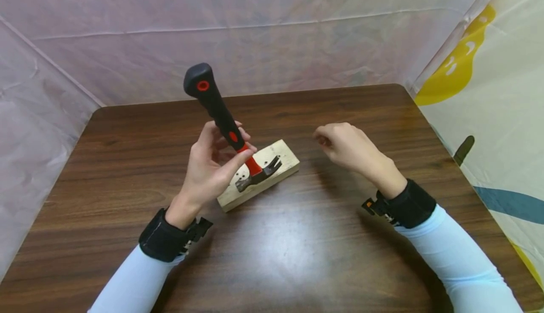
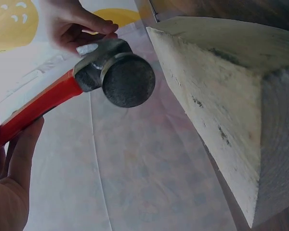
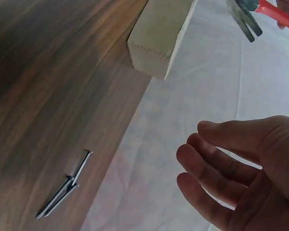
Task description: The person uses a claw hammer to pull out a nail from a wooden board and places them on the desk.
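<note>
My left hand (image 1: pixel 212 166) grips a claw hammer (image 1: pixel 218 110) by the red neck of its handle, thumb on one side and fingers on the other. The black handle points up and away, and the head hangs low over a pale wooden block (image 1: pixel 280 155). In the left wrist view a gap shows between the hammer's round face (image 2: pixel 129 81) and the block (image 2: pixel 216 96). Dark holes mark the block's top. To the right of the block hovers my right hand (image 1: pixel 350 148), fingers loosely curled; the right wrist view shows nothing held in it.
Several nails (image 3: pixel 62 185) lie on the brown wooden table (image 1: pixel 127 171) near the right hand, visible only in the right wrist view. A pale cloth (image 1: pixel 272 53) hangs behind the table, and a patterned sheet (image 1: pixel 501 138) hangs along its right side.
</note>
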Available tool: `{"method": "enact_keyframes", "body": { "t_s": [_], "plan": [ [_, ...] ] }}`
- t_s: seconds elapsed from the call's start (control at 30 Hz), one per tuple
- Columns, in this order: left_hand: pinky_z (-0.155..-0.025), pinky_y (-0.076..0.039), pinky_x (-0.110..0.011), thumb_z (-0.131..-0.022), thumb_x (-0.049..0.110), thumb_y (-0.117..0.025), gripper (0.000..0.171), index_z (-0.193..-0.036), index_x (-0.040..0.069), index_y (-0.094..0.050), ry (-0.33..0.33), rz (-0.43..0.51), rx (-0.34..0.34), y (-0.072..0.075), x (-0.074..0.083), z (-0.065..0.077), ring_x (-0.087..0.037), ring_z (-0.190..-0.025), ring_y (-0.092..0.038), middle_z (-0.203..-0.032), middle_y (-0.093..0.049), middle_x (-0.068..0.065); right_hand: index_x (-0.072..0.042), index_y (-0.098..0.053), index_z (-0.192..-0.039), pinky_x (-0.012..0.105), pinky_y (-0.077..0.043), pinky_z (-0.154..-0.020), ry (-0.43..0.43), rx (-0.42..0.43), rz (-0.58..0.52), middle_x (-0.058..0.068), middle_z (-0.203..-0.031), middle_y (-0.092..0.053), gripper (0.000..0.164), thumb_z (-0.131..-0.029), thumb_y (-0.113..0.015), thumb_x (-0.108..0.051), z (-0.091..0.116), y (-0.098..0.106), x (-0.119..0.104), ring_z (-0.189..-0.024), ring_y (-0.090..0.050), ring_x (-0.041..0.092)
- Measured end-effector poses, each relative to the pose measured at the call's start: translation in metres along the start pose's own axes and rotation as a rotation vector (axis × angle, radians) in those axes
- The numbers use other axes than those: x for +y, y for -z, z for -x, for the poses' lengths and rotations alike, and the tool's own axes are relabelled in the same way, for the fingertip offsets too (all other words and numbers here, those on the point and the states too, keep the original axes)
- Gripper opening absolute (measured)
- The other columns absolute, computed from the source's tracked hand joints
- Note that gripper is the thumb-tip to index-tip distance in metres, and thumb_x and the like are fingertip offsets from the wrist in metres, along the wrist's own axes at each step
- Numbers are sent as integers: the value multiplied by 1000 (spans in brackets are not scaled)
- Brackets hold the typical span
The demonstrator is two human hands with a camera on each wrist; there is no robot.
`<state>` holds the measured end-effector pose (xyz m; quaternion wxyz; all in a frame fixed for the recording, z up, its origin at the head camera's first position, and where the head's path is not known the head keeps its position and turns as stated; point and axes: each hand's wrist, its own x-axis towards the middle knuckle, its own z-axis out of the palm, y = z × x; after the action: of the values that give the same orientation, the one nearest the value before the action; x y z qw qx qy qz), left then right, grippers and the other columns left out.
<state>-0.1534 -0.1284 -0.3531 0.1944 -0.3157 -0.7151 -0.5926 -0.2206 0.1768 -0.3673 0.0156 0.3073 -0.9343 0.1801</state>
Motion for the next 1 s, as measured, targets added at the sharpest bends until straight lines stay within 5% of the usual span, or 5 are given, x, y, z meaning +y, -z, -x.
{"method": "enact_keyframes", "body": {
  "t_s": [1.0],
  "plan": [
    [-65,-63,-31,-83,-12,-79,56,-130,-4,-49,1,-66,-20,-21,3,-3,-20,-89,-72,-104,-71,-13,-2,-71,-111,33,-59,-74,334,151,-172,6,-98,-74,20,-94,-76,-10,3,-13,-63,-86,-70,16]
  ]
}}
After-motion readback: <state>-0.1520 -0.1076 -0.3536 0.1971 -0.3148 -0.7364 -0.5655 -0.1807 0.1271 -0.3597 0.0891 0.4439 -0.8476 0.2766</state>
